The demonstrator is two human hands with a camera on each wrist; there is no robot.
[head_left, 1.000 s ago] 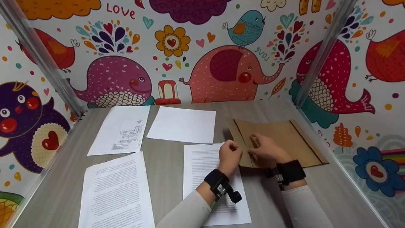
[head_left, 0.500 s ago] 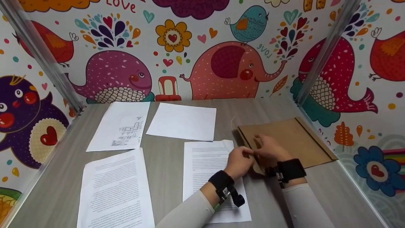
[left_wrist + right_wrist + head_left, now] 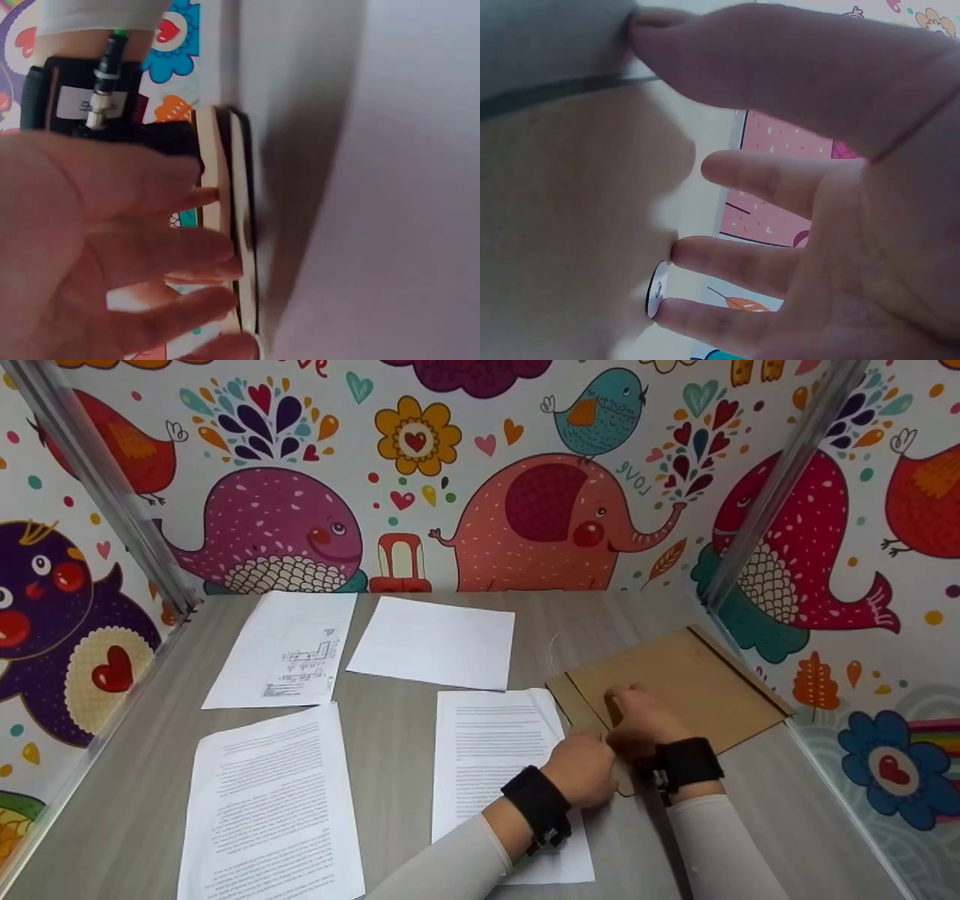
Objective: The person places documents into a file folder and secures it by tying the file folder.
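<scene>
Brown card meets both our hands: the right grip (image 3: 649, 718) has its thumb apart from nearly straight fingers, fingertips touching a round button (image 3: 658, 290), while the left grip (image 3: 581, 769) bears on the near left edge, though we cannot tell whether it pinches. That edge belongs to the folder (image 3: 690, 682), lying askew at the right of the counter (image 3: 394, 772). We judge it light and fairly stiff, inclined to bend along its creases, so we would hold the edge and steady the broad face. A thin string (image 3: 550, 652) curves past its upper left corner; a printed sheet (image 3: 487, 727) lies just beside.
</scene>
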